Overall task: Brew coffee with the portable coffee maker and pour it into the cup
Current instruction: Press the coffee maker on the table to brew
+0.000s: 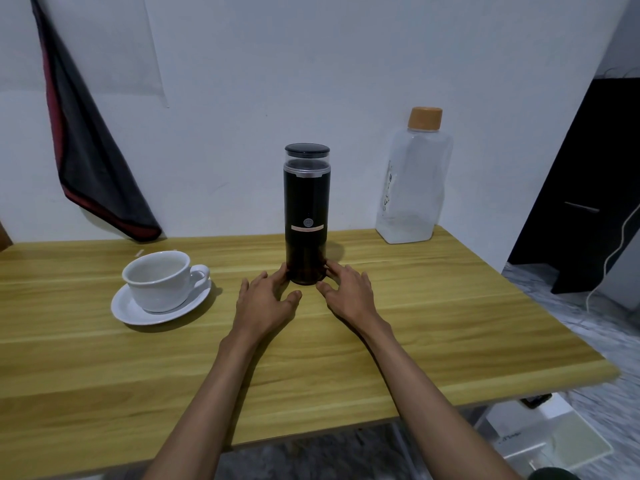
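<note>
- Portable coffee maker [306,216] stands upright on the wooden table [433,327], about mid-table, between the near and far edges; it is a tall dark cylinder with a clear band near the top and a black lid [307,149].
- Left hand [266,299] lies just left of its base, palm down, fingers spread and nearly straight; the fingertips touch the left side of the base, gripping nothing.
- Right hand [349,292] mirrors it on the right, fingers loose and splayed, with the tips against the right side of the base.
- Both thumbs point inward across the table, just in front of the maker, apart from each other.
- White cup [156,282] sits on a white saucer [128,310] to the left, handle turned right.
- Clear plastic bottle [412,188] with an orange cap [425,118] stands at the far right by the wall.
- Dark cloth [93,161] with a red edge hangs on the wall at the far left.
</note>
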